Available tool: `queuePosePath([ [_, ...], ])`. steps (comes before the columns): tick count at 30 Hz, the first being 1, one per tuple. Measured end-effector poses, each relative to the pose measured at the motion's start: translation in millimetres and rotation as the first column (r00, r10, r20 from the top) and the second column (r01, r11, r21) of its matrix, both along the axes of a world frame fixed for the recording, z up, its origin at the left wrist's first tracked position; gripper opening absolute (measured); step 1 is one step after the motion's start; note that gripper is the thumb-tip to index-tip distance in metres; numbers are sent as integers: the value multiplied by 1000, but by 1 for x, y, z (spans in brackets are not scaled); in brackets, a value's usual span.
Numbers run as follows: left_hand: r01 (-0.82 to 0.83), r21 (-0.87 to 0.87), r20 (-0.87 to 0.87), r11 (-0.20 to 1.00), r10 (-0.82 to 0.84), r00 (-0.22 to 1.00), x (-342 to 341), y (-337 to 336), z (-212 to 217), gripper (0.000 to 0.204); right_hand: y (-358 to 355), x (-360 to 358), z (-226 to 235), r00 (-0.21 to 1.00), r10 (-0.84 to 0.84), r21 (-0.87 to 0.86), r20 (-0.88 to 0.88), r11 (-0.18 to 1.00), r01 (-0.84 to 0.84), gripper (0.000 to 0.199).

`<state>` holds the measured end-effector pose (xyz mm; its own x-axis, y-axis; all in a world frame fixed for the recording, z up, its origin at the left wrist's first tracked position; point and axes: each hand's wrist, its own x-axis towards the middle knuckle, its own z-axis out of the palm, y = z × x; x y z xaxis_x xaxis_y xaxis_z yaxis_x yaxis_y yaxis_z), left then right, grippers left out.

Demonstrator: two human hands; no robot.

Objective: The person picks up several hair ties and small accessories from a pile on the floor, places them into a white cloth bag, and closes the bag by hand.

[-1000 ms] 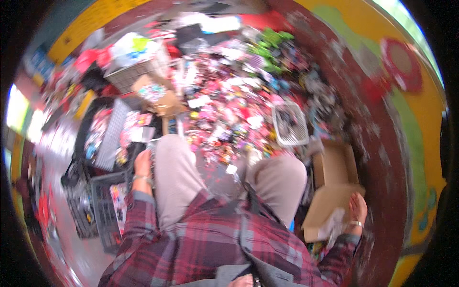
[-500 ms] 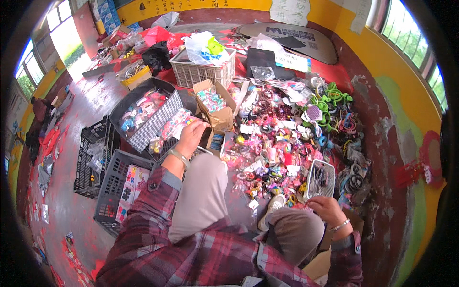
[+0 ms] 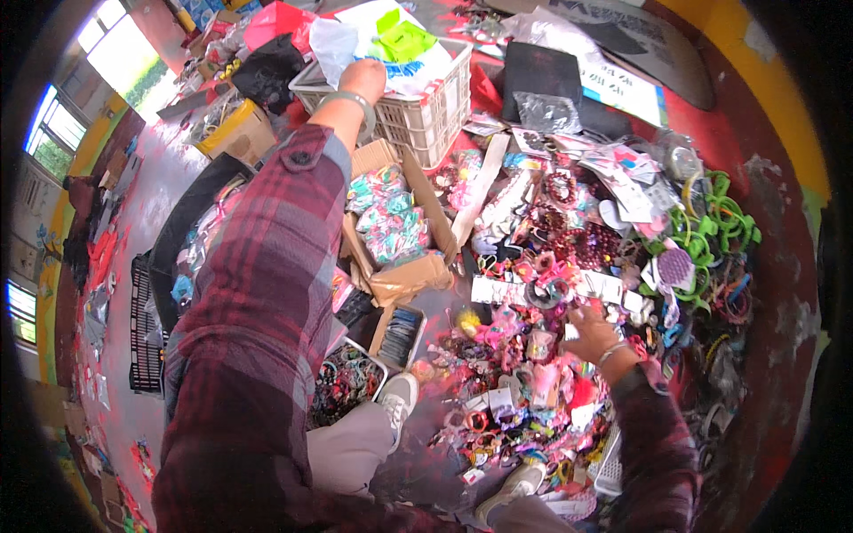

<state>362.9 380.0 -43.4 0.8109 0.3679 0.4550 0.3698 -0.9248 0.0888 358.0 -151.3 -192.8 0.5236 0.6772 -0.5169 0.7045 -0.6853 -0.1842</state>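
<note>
My left hand (image 3: 362,82), with a bangle at the wrist, reaches far forward to the plastic crate (image 3: 418,123). Its fingers look curled against the white and green plastic bags (image 3: 404,44) on top; whatever they hold is hidden. Over the heap of hair accessories (image 3: 533,355), my right hand (image 3: 591,338) hangs low with its fingers apart and nothing visible in them. Pink hair ties, bead strands and small white cards lie around it. Below my left forearm stands an open cardboard box (image 3: 404,282) of small colourful plastic packets (image 3: 384,213).
Green headbands (image 3: 711,218) lie at the heap's right side. A small box of dark packets (image 3: 400,338) and a basket of hair ties (image 3: 346,382) sit by my left shoe. A black folder-like sheet (image 3: 542,82) lies behind the heap; a black crate (image 3: 145,324) is at left.
My left hand has moved forward from above my knee to the bags on the crate. The right hand has left the small basket and moved forward over the heap. My body leans further forward.
</note>
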Motion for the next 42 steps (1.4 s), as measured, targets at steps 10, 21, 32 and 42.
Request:
queuePosePath([
  [10,-133,-380,163,915,207,965,154,124,5,65,78,37,-181,973,42,18,227,999,-48,66],
  [21,69,-566,158,821,26,987,213,201,-17,67,55,38,-209,979,107,130,174,983,-131,69],
  [32,-223,-176,112,959,245,963,208,122,-31,61,50,51,-191,960,225,100,165,965,-243,74],
  [42,-486,-145,36,862,495,868,176,117,7,59,71,65,-172,988,151,-32,20,988,-150,82],
])
